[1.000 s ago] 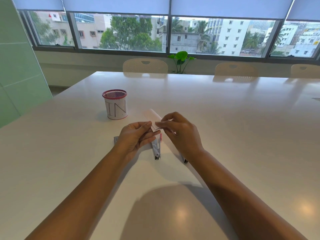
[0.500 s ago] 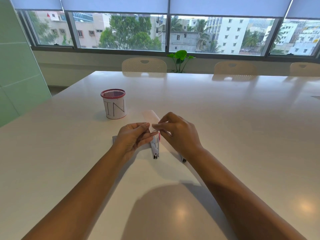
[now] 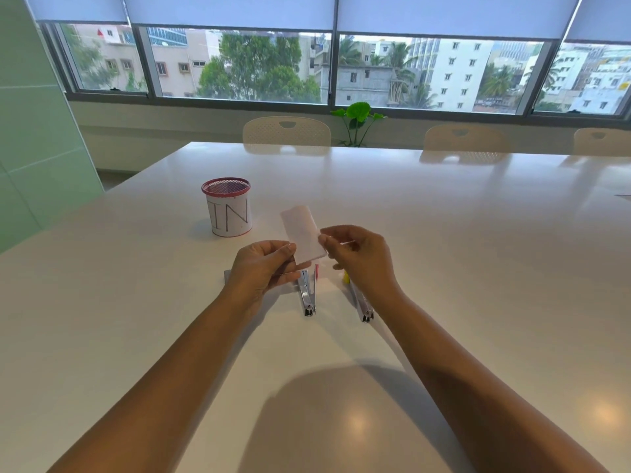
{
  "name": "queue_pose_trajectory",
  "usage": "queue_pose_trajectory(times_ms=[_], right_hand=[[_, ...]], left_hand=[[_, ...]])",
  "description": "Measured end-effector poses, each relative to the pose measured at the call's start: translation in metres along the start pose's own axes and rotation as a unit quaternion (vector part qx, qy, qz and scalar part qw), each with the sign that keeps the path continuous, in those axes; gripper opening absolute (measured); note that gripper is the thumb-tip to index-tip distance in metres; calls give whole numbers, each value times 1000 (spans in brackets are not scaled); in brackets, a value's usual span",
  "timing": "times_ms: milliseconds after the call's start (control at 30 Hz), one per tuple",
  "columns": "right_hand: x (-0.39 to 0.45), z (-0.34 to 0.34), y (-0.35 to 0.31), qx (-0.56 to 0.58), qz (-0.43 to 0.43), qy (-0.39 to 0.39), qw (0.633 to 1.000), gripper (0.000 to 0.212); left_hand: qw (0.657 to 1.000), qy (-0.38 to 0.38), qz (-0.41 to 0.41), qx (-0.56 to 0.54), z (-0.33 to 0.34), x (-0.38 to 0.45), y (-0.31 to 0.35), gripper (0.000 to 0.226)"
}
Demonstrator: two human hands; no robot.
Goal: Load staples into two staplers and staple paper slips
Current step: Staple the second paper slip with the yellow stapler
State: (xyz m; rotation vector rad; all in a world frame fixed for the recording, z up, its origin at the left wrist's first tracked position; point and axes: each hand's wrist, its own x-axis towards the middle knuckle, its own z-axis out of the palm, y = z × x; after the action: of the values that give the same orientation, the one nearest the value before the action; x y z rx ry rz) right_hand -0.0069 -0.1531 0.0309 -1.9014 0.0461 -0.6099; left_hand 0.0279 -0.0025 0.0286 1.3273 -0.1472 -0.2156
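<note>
Big glossy white tabletop (image 3: 444, 254) fills most of the frame, shiny enough to mirror the ceiling lights near the bottom and the chair backs along its far edge. In the middle of the frame both hands hold a small white paper slip (image 3: 302, 235) up above the surface. The left hand (image 3: 263, 268) pinches its lower left corner between thumb and fingertips, and the right hand (image 3: 358, 256) pinches its right edge the same way, so both grips are pressed together on the paper. The slip tilts away toward the upper left.

Right below the hands, two staplers lie on the tabletop, both swung open with their shiny metal rails pointing toward the bottom of the frame. The silver stapler with a red part (image 3: 309, 291) sits just under the slip, and the silver stapler with a yellow part (image 3: 362, 303) is partly hidden under the right wrist. Something greyish pokes out behind the left hand, can't tell what it is.

Left of centre stands a red mesh cup wrapped in white paper lettered "IN" (image 3: 227, 208), well apart from the hands.

Across the top runs a wide window (image 3: 239, 66) with pale roller blinds half down, with buildings and trees outside. Cream perforated chairs (image 3: 286, 131) line the far side, a small green leafy plant (image 3: 358, 122) sits between two of them, and a pale green wall (image 3: 30, 131) takes the left edge.
</note>
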Motion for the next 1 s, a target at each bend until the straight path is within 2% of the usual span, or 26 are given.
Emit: queue_pose_trajectory(times_ms=[100, 200, 533, 700, 867, 1000], right_hand=[[-1, 0, 1, 25, 78, -44, 996, 37], [0, 0, 1, 41, 116, -53, 991, 40], [-1, -1, 1, 120, 158, -58, 978, 33], [-1, -2, -3, 176, 188, -63, 964, 18], [1, -3, -3, 186, 211, -78, 957, 17], [0, -1, -1, 161, 193, -74, 965, 17]], left_hand=[[998, -2, 13, 53, 1, 0, -2, 5], [997, -8, 23, 79, 2, -1, -1, 4], [995, -4, 31, 93, 4, -3, 2, 4], [994, 0, 35, 107, 5, -2, 1, 4], [992, -3, 39, 117, 5, -2, 0, 8], [994, 9, 33, 108, 7, -2, -1, 5]])
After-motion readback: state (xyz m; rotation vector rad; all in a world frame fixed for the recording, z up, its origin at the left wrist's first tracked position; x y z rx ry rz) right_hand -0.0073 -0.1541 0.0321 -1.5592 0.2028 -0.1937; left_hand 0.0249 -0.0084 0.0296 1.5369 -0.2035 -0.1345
